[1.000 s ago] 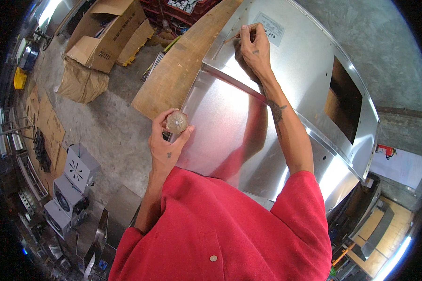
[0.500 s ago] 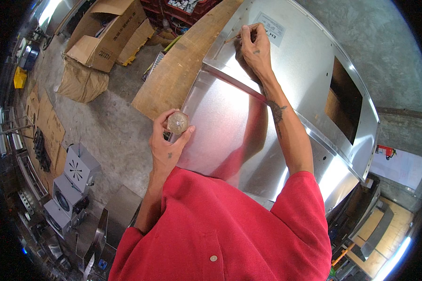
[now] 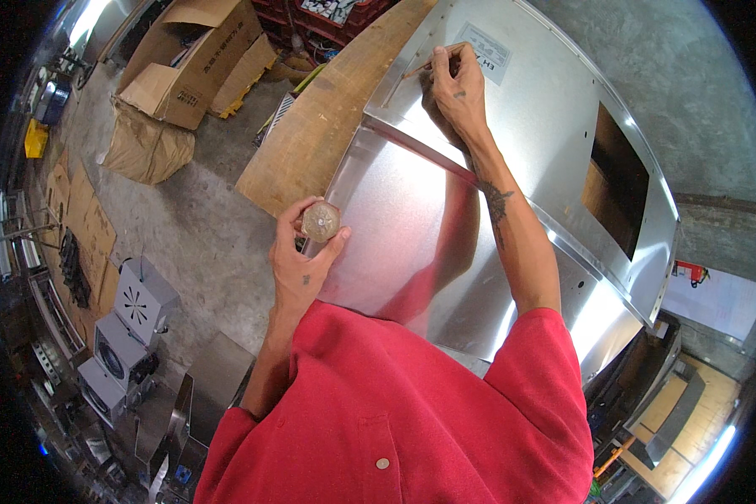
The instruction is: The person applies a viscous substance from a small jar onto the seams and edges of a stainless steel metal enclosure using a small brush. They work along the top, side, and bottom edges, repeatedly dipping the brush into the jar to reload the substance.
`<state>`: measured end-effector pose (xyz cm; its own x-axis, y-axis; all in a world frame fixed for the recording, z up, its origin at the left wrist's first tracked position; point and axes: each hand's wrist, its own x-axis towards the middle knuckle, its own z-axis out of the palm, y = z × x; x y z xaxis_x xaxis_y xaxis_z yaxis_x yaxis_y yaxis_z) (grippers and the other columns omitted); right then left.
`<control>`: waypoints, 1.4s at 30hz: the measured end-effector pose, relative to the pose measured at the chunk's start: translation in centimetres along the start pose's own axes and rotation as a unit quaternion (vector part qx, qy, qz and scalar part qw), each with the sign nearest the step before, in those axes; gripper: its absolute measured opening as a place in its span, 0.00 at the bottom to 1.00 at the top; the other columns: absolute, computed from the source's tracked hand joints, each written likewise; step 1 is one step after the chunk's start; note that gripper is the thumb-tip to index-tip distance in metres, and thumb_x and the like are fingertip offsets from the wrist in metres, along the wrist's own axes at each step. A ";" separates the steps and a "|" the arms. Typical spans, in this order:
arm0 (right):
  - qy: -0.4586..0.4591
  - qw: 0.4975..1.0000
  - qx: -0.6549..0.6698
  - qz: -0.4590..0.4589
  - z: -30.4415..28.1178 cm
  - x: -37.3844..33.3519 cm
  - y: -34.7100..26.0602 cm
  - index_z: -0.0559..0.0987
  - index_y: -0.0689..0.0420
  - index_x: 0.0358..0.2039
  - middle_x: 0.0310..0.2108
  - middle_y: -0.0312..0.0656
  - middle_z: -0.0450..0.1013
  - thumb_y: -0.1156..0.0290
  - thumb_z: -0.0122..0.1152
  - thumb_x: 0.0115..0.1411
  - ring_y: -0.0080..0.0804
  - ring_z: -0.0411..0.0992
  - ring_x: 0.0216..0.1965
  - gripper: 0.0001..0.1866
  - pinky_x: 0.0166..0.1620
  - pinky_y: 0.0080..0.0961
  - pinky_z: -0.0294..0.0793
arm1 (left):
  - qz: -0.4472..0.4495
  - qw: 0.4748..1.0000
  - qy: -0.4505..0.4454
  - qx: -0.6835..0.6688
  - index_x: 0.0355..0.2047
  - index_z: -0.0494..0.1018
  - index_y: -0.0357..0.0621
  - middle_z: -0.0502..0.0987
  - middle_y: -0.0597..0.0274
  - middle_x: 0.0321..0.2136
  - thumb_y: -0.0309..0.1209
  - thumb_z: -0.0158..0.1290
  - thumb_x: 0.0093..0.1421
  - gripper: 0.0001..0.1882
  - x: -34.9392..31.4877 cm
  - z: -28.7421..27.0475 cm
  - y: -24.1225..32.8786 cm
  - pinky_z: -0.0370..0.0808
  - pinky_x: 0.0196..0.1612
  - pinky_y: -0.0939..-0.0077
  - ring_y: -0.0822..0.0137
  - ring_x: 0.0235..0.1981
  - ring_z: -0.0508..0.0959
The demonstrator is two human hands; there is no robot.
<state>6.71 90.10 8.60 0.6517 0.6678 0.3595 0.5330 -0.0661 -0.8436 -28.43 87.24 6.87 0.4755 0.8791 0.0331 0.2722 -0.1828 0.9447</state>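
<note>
My left hand (image 3: 298,260) is closed round a small many-sided brownish jar (image 3: 320,221), seen from above, beside the left edge of a large sheet-metal housing (image 3: 395,210). What is inside the jar cannot be made out. Further away, my right hand (image 3: 460,88) pinches a thin brown stick-like brush (image 3: 417,70). Its tip points left, close to a row of small marks or holes along the housing's edge; whether it touches the metal is unclear. A printed label (image 3: 485,52) is on the metal just right of my right hand.
A wooden board (image 3: 311,134) lies along the housing's left side. The housing has a rectangular opening (image 3: 620,181) at right. Cardboard boxes (image 3: 185,71) and grey metal units (image 3: 122,353) stand on the concrete floor at left. A wooden-topped bench (image 3: 689,420) is at lower right.
The jar in my left hand has shifted very slightly to the right. My right hand and the brush stay nearly in place.
</note>
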 end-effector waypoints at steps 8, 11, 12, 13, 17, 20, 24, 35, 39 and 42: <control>-0.011 1.000 0.006 0.017 0.0 0.0 0.0 0.75 0.64 0.40 0.31 0.48 0.79 0.59 0.57 0.76 0.31 0.76 0.33 0.17 0.39 0.31 0.77 | -0.002 1.000 -0.001 0.002 0.62 0.72 0.43 0.82 0.56 0.50 0.33 0.75 0.57 0.35 0.0 -0.1 0.6 0.78 0.53 0.64 0.62 0.47 0.82; -0.003 1.000 0.001 0.013 0.1 0.0 -0.1 0.74 0.64 0.40 0.31 0.53 0.81 0.60 0.57 0.76 0.35 0.78 0.33 0.17 0.39 0.34 0.78 | -0.007 1.000 -0.009 0.003 0.62 0.71 0.42 0.82 0.55 0.51 0.31 0.75 0.57 0.35 -0.1 -0.1 0.4 0.78 0.54 0.65 0.63 0.49 0.82; -0.003 1.000 -0.001 0.016 0.1 0.0 -0.1 0.74 0.64 0.40 0.32 0.53 0.81 0.60 0.57 0.76 0.35 0.78 0.33 0.17 0.40 0.35 0.78 | -0.013 1.000 -0.016 0.006 0.62 0.70 0.41 0.81 0.55 0.53 0.29 0.74 0.57 0.35 -0.1 -0.2 0.6 0.77 0.56 0.67 0.63 0.52 0.81; -0.001 1.000 -0.004 0.014 0.1 0.0 0.0 0.74 0.64 0.40 0.32 0.53 0.81 0.60 0.57 0.76 0.35 0.78 0.33 0.17 0.40 0.35 0.78 | -0.019 1.000 -0.023 0.009 0.62 0.70 0.40 0.80 0.54 0.55 0.27 0.74 0.58 0.35 0.0 -0.2 0.8 0.77 0.58 0.68 0.64 0.54 0.81; 0.001 1.000 -0.004 0.017 0.3 0.1 0.4 0.75 0.63 0.40 0.32 0.44 0.78 0.61 0.58 0.76 0.27 0.74 0.34 0.16 0.40 0.29 0.75 | -0.010 1.000 -0.016 0.006 0.61 0.71 0.40 0.81 0.55 0.53 0.28 0.74 0.57 0.34 0.1 -0.1 0.7 0.77 0.56 0.67 0.64 0.52 0.81; 0.031 0.998 0.055 0.029 -0.1 0.4 1.1 0.75 0.61 0.39 0.31 0.40 0.78 0.61 0.59 0.76 0.22 0.72 0.33 0.15 0.39 0.24 0.74 | 0.013 1.000 0.003 0.011 0.60 0.74 0.42 0.84 0.56 0.47 0.31 0.75 0.56 0.33 0.3 0.2 0.6 0.79 0.51 0.66 0.63 0.46 0.83; 0.080 0.985 0.125 0.084 -0.7 0.0 -1.0 0.75 0.60 0.38 0.32 0.41 0.79 0.64 0.57 0.77 0.21 0.71 0.32 0.13 0.38 0.23 0.73 | 0.020 1.000 0.000 -0.022 0.59 0.74 0.43 0.85 0.55 0.47 0.29 0.74 0.57 0.32 1.0 0.2 2.0 0.79 0.52 0.67 0.64 0.47 0.84; -0.145 0.987 0.044 -0.045 -1.5 -14.7 -14.3 0.78 0.61 0.43 0.42 0.49 0.82 0.72 0.67 0.69 0.41 0.81 0.40 0.08 0.45 0.32 0.80 | 0.068 0.998 0.005 0.005 0.61 0.73 0.44 0.83 0.53 0.51 0.30 0.74 0.57 0.33 2.7 -0.1 3.6 0.79 0.53 0.63 0.55 0.50 0.84; -0.192 0.980 -0.008 -0.044 -0.7 -15.3 -14.7 0.83 0.60 0.43 0.44 0.48 0.82 0.71 0.66 0.67 0.50 0.79 0.47 0.07 0.52 0.41 0.79 | 0.087 0.996 0.000 0.033 0.61 0.73 0.45 0.82 0.53 0.51 0.32 0.74 0.55 0.34 2.6 0.0 3.7 0.78 0.54 0.57 0.49 0.51 0.82; -0.197 0.977 -0.022 -0.077 -0.2 -15.2 -14.4 0.84 0.60 0.43 0.44 0.48 0.81 0.72 0.65 0.68 0.51 0.78 0.47 0.07 0.53 0.42 0.78 | 0.117 0.992 0.008 0.051 0.60 0.73 0.46 0.82 0.52 0.52 0.33 0.74 0.55 0.34 2.5 0.0 3.8 0.77 0.54 0.55 0.47 0.51 0.82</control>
<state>-10.73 80.73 15.34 0.3090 0.9051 0.2920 0.6366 0.0312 -0.7705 -26.25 88.75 10.53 0.5219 0.8142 0.2541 0.2388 -0.4255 0.8729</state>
